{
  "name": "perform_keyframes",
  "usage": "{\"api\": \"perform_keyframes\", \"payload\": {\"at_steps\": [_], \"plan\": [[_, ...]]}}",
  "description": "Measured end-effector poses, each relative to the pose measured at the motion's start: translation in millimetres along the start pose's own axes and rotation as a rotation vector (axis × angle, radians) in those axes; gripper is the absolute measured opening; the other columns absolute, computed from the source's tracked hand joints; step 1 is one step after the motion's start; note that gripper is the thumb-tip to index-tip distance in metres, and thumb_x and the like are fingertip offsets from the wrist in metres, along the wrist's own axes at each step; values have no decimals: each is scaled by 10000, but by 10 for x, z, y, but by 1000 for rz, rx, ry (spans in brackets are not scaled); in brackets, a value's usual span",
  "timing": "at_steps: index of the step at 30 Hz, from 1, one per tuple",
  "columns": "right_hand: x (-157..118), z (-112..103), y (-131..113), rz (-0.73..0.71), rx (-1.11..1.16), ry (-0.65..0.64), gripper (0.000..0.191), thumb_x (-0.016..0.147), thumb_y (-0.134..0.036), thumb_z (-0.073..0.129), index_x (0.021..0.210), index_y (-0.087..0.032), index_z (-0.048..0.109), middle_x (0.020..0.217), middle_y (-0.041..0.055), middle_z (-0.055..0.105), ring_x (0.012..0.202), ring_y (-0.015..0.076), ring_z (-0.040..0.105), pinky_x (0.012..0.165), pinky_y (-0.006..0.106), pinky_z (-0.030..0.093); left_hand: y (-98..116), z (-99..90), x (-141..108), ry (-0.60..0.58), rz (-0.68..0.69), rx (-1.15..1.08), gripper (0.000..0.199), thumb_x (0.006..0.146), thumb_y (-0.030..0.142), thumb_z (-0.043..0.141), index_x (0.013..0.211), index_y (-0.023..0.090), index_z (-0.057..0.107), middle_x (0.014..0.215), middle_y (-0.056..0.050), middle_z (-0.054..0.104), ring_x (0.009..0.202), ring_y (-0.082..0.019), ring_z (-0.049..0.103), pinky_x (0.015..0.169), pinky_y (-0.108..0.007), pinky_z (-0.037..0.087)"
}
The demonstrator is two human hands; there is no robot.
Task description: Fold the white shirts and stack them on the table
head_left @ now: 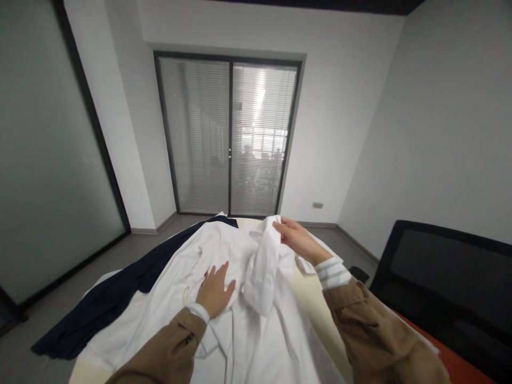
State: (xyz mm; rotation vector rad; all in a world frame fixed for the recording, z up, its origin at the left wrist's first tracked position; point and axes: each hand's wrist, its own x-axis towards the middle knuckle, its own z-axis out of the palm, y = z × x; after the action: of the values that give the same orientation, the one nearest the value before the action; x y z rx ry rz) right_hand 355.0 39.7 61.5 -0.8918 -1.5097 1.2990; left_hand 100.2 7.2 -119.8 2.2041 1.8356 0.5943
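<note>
A white button-front shirt (224, 330) lies spread and wrinkled over a pale table (316, 304). My left hand (215, 289) rests flat on its chest area, fingers apart, holding nothing. One white shirt sleeve (264, 266) stands lifted in a loose fold, its cuff hanging near the middle. My right hand (298, 240) pinches the top of that sleeve, up at the far side of the shirt. Beneath the shirt, a dark navy garment (116, 288) stretches to the left and hangs over the table's left edge.
A black mesh-backed chair (444, 282) stands close on the right, beside an orange-red surface (448, 362). Grey floor surrounds the table's far side. A frosted glass wall (52, 154) runs along the left, and a glass double door with blinds (228, 138) stands ahead.
</note>
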Motion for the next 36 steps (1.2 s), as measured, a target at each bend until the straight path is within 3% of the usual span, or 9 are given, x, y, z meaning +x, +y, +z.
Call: {"api": "perform_keyframes", "payload": {"at_steps": [4, 7, 11, 13, 15, 19, 25, 32, 36], "plan": [[5, 155, 355, 69, -127, -217, 430, 867, -402, 609, 1247, -213, 542, 1096, 58, 704, 958, 155, 660, 917, 330, 482, 45, -107, 10, 120, 47, -333, 553, 1005, 315, 125, 1502, 153, 304, 1398, -124, 565, 1308, -211, 501, 1129, -424, 295], [-44, 155, 610, 124, -390, -274, 400, 900, -322, 537, 1284, -209, 532, 1175, 86, 682, 1068, 176, 633, 944, 347, 461, 77, -172, -3, 133, 11, -490, 563, 1012, 422, 201, 1519, 181, 247, 1212, -99, 687, 1149, -214, 615, 1037, -393, 389], [-159, 87, 861, 133, -1057, 28, 291, 851, -313, 591, 1086, -142, 609, 1070, 137, 691, 990, 250, 650, 880, 379, 463, 135, -195, -16, 98, 6, -538, 692, 956, 474, 412, 1532, 147, 213, 1089, -101, 723, 1005, -236, 668, 946, -390, 447], [-225, 58, 946, 186, -1275, 145, 408, 835, -421, 622, 1116, -129, 573, 1074, 162, 681, 982, 295, 657, 836, 396, 467, 156, -181, -13, 101, 40, -558, 746, 921, 468, 489, 1530, 141, 210, 1074, -96, 723, 1008, -232, 666, 950, -384, 451], [-278, 27, 1014, 270, -1380, 160, 533, 817, -497, 631, 1181, -121, 530, 1099, 186, 673, 988, 326, 664, 807, 399, 467, 156, -147, -1, 100, 69, -561, 789, 886, 447, 552, 1529, 149, 205, 1056, -83, 720, 998, -225, 664, 959, -384, 452], [-304, -76, 1111, 427, -1410, 125, 523, 829, -434, 604, 1237, -118, 519, 1128, 203, 678, 1041, 338, 657, 816, 391, 456, 93, -42, 42, 64, 154, -567, 765, 849, 319, 586, 1513, 183, 233, 1000, -49, 699, 944, -193, 656, 948, -365, 463], [-279, -268, 1105, 484, -1326, 38, 295, 842, -295, 539, 1018, -102, 674, 1077, 186, 711, 1023, 267, 665, 789, 304, 438, 7, 43, 76, 79, 219, -566, 557, 881, 263, 499, 1419, 198, 369, 900, -15, 640, 851, -162, 631, 886, -329, 480], [-414, -592, 759, 448, -1291, -15, 235, 774, -223, 573, 932, -104, 700, 982, 150, 728, 901, 219, 673, 689, 259, 412, 31, 26, 83, 81, 193, -545, 421, 881, 264, 478, 1295, 191, 468, 855, -11, 618, 826, -163, 623, 849, -298, 482], [-591, -891, 528, 511, -1229, -49, 287, 791, -323, 558, 904, -109, 711, 894, 137, 734, 811, 226, 678, 634, 272, 412, 56, -14, 75, 62, 159, -524, 389, 889, 248, 456, 1272, 185, 492, 838, -8, 627, 795, -160, 624, 803, -275, 478]]}}
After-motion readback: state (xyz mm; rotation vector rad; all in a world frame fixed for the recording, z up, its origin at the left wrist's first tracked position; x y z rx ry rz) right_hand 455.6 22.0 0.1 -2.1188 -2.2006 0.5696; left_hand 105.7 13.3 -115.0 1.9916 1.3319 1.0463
